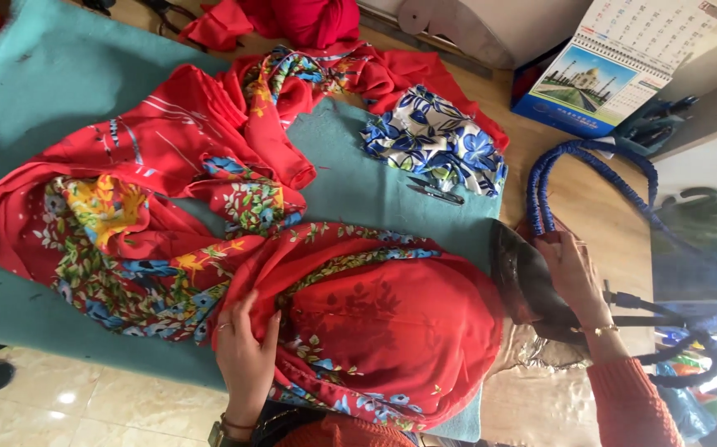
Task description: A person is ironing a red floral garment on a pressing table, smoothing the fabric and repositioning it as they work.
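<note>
A large red cloth with floral borders (168,207) lies spread over a teal padded table (52,74). My left hand (245,352) presses flat on a fold of the red cloth near the table's front edge, fingers apart. My right hand (572,277) grips a dark clothes iron (522,285) standing at the table's right end, just beside the edge of the red cloth. A blue cord (578,170) loops away from the iron.
A folded blue-and-white floral cloth (437,136) lies at the back of the table with small thread snips (433,192) beside it. More red fabric (292,21) is heaped behind. A desk calendar (615,62) stands at the back right. Tiled floor (85,406) shows at the front left.
</note>
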